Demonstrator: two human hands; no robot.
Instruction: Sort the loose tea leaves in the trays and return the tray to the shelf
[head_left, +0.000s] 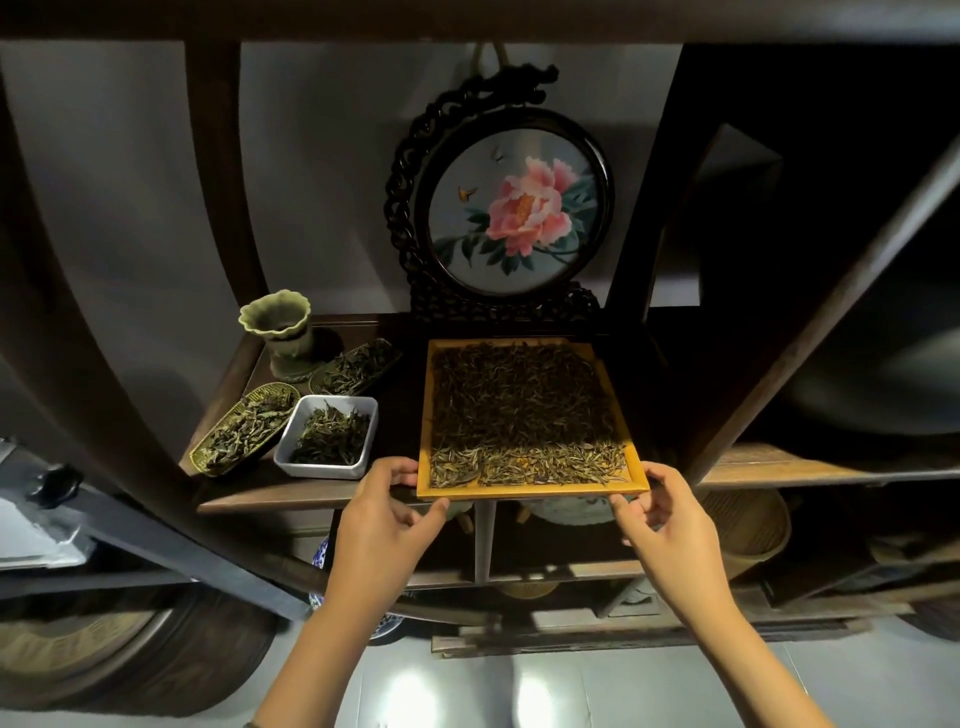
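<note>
On a dark wooden shelf (249, 501), a square tray (530, 491) of tea leaves (524, 400) sits below a round peony plaque (511, 210). The left hand (387, 512) pinches the tray's corner at 7 o'clock; the right hand (670, 525) pinches the corner at 5 o'clock. At 9 o'clock stand a white dish (306, 465), two woven scoops (200, 462) and a green vase (278, 322).

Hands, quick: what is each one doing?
Left hand: pinches the near left corner of the square yellow wooden tray of tea leaves.
Right hand: grips its near right corner.
</note>
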